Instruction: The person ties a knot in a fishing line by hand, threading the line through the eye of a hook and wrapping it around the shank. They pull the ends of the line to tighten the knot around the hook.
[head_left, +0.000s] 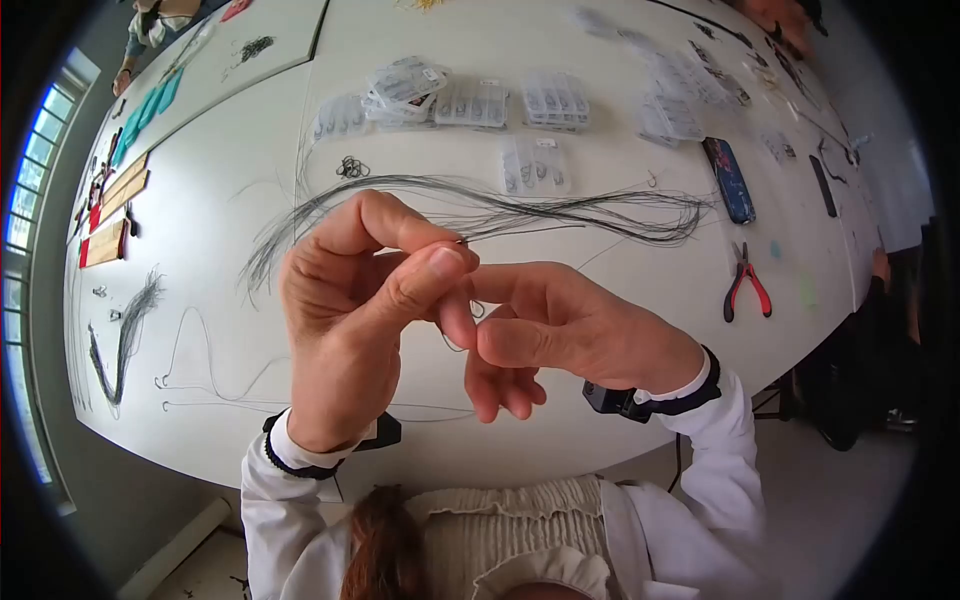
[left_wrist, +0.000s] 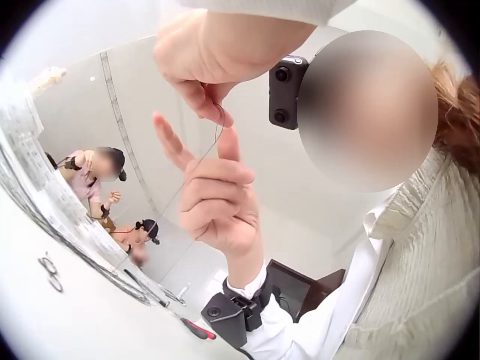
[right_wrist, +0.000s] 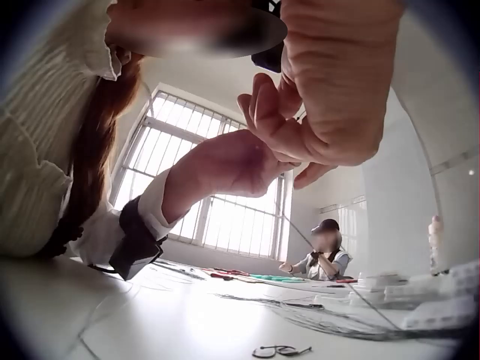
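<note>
Thumb and index finger of my left hand (head_left: 345, 300) pinch a thin fishing line (left_wrist: 174, 196). A small loop of it shows between both hands in the head view. My right hand (head_left: 570, 325) is close beside on the right, its thumb near the loop. From the left wrist view, the right hand (left_wrist: 221, 199) has two digits stretched up and apart, the others bent, with the line crossing in front. What lies inside the left fingertips is hidden. Behind the hands, a long bundle of dark line (head_left: 640, 222) spreads across the white table (head_left: 420, 470).
Clear boxes of fish hooks (head_left: 472, 103) stand at the back. A small pile of hooks (head_left: 353, 167) lies before them. To the right are red-handled pliers (head_left: 747, 285) and a dark blue case (head_left: 729, 180). Hooked lines (head_left: 200, 388) lie left. Other people sit around the table.
</note>
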